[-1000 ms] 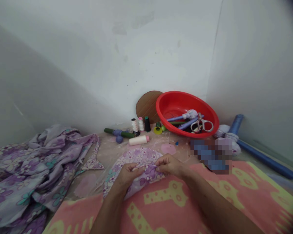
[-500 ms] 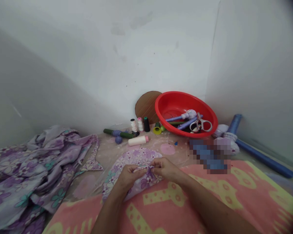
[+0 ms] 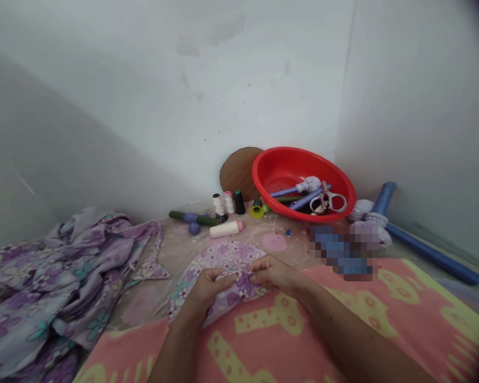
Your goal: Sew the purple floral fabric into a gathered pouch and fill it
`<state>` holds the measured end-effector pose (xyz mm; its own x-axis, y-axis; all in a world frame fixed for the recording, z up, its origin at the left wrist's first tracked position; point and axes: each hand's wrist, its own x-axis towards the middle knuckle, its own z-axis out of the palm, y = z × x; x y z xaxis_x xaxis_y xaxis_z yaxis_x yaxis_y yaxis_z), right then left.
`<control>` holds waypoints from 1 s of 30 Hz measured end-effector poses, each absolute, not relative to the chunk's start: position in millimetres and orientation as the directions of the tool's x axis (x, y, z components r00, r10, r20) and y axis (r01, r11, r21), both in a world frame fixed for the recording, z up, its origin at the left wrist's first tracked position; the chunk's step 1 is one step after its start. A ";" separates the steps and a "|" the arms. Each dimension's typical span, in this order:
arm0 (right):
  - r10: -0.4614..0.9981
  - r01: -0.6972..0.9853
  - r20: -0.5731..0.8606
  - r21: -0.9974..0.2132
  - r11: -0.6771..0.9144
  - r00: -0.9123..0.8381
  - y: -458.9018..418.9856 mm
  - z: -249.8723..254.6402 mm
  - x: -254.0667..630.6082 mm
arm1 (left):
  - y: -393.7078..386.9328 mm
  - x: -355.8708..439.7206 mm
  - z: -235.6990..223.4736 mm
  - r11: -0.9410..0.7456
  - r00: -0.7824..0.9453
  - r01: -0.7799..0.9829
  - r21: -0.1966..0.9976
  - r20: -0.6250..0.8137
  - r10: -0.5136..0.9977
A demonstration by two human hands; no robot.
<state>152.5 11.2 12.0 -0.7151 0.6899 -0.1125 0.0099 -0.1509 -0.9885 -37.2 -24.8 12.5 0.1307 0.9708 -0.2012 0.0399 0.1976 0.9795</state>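
Observation:
A rounded piece of purple floral fabric [image 3: 231,255] lies in front of me, partly over a pink and yellow cloth [image 3: 263,340]. My left hand [image 3: 208,286] pinches its near part between thumb and fingers. Close by on the right, my right hand [image 3: 272,272] pinches the same fabric, which is bunched in small folds between the two hands. Whether a needle or thread is between the fingertips is too small to make out.
Crumpled floral fabric [image 3: 80,276] is heaped at left. Behind my hands are several thread spools [image 3: 239,203], a lying white spool [image 3: 225,230] and a green stick [image 3: 175,215]. A red basin [image 3: 271,165] with scissors [image 3: 335,203] leans by round cardboard [image 3: 236,170]. Blue rods [image 3: 435,252] lie right.
The fabric between my fingers has shifted, and its gathered folds look flatter and more spread. My right hand has moved slightly right. The camera view has shifted a little.

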 end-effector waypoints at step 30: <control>0.679 -0.106 -0.041 -0.979 -0.173 -0.733 13.4 6.3 153.8 | -25.4 -30.1 17.1 0.112 0.110 0.049 0.993 -0.117 0.987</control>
<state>153.8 13.4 6.3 -0.7327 0.6793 -0.0408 -0.1063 -0.1734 -0.9791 -30.1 -25.4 17.1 0.1101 0.9870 -0.1168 0.0486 0.1121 0.9925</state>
